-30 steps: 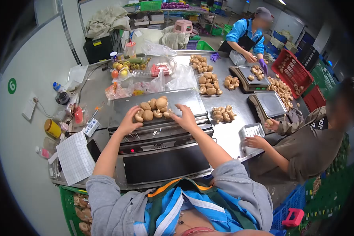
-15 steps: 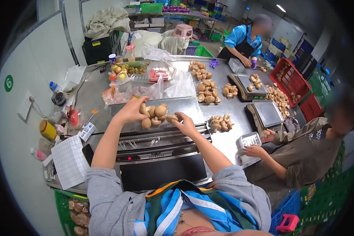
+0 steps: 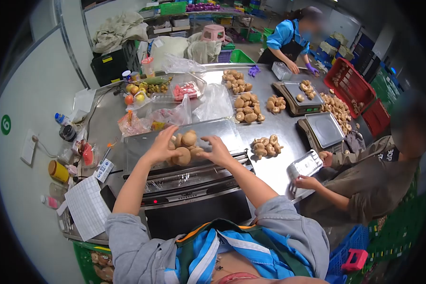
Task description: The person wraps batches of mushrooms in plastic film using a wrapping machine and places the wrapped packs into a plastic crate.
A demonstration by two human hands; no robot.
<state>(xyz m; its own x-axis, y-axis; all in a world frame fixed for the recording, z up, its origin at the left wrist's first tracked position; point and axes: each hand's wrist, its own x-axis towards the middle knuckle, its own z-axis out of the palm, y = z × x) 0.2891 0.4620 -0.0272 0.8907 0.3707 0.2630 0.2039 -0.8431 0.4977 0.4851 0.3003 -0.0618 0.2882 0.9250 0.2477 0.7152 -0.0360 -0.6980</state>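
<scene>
Mushrooms [image 3: 187,146] are sitting in a small loose cluster on the metal plate [image 3: 225,128], right between the two hands, some caps and pale stems showing. Left hand [image 3: 160,147] is cupping the left side, fingers curving over, thumb reaching to the lower caps; can't tell if it's actually gripping one. Right hand [image 3: 217,150] is facing it from the other side, part open in a C, thumb tip right beside the nearest mushroom; can't tell if it's touching. IMO what's working here is squaring the cluster from both sides with light, even finger pressure: caps are probably bruising and stems snapping if anyone's squeezing. Round caps are likely rolling if one side is pushing harder, so matching both hands matters. Nesting stems inward should be helping it sit compact. Pose: both forearms are reaching forward over the black panel [image 3: 199,215] and converging, palms roughly facing each other, fingers bending, gray sleeves [image 3: 137,246] bunching well back from the mushrooms.
</scene>
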